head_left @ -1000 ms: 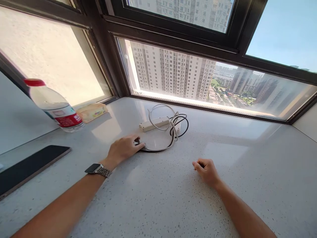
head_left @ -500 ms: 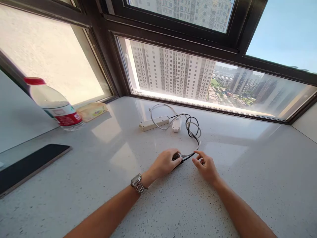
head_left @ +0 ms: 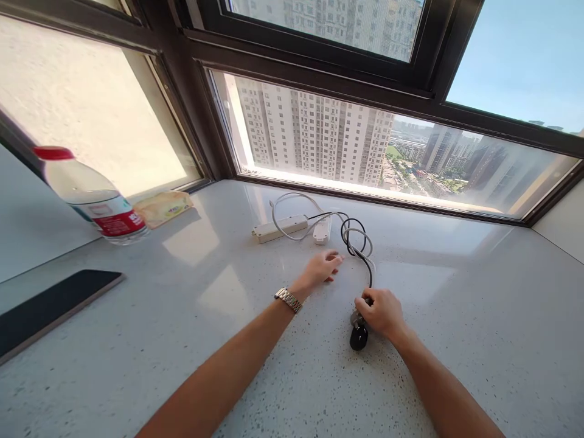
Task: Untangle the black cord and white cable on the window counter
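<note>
My right hand (head_left: 382,311) is closed on the end of a black and white cable, and a black plug (head_left: 358,336) sticks out below its fingers on the speckled counter (head_left: 283,365). The cable (head_left: 356,240) runs up in a loop to a white power strip (head_left: 278,227) and a small white adapter (head_left: 322,230) near the window. With a metal watch on its wrist, my left hand (head_left: 323,266) lies on the counter just left of the cable loop. Its fingers are stretched out and hold nothing.
A water bottle (head_left: 91,198) with a red cap and red label stands at the left. A yellow tissue pack (head_left: 164,207) lies beside it. A dark phone (head_left: 50,307) lies at the left edge. The dark window frame (head_left: 365,201) bounds the far side.
My left hand dragged the cable ends from the left to the middle, then let go and moved up. My right hand took the plug end and pulled it nearer.
</note>
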`<action>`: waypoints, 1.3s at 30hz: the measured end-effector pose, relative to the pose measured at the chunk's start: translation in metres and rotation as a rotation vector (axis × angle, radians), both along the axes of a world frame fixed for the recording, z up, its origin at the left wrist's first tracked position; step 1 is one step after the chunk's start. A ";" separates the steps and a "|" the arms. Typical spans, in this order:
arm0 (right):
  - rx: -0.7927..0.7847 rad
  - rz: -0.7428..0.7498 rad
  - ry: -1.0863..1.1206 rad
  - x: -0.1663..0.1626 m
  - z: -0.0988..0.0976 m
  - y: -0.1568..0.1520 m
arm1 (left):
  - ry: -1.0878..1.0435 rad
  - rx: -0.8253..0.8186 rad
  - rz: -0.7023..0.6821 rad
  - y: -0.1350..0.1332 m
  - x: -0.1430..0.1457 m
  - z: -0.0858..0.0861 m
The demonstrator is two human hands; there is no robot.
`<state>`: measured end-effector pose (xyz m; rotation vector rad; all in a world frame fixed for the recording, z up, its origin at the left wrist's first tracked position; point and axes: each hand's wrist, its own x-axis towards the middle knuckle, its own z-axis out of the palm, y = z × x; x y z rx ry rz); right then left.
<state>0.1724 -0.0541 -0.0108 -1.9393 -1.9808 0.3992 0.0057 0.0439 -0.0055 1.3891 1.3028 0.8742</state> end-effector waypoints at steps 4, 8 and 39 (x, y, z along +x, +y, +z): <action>-0.003 0.040 -0.070 0.000 0.003 -0.003 | -0.033 -0.001 0.089 0.032 0.015 -0.005; -0.007 0.123 -0.045 0.006 0.002 -0.003 | -0.031 0.007 0.052 0.043 0.024 -0.002; -0.199 -0.026 0.251 0.031 0.008 0.000 | -0.372 0.116 -0.038 0.002 -0.001 -0.014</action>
